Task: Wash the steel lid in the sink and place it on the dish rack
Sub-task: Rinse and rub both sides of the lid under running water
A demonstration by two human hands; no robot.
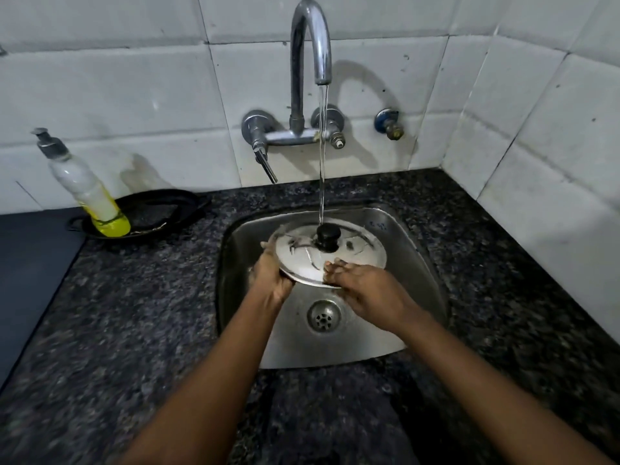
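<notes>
A round steel lid (355, 253) with a black knob (328, 235) is held over the steel sink (416, 263), top side up. Water from the tap (310, 52) falls straight onto the knob. My left hand (270, 273) grips the lid's left rim, fingers curled under and around the edge. On the lid's near edge rests my right hand (360, 283), with its fingertips pressed on the wet top surface. No dish rack is in view.
A dish soap bottle (85, 189) leans in a black pan (154, 213) on the granite counter (134, 313) at the left. The sink drain (323, 316) lies below the lid. White tiled walls close the back and the right side.
</notes>
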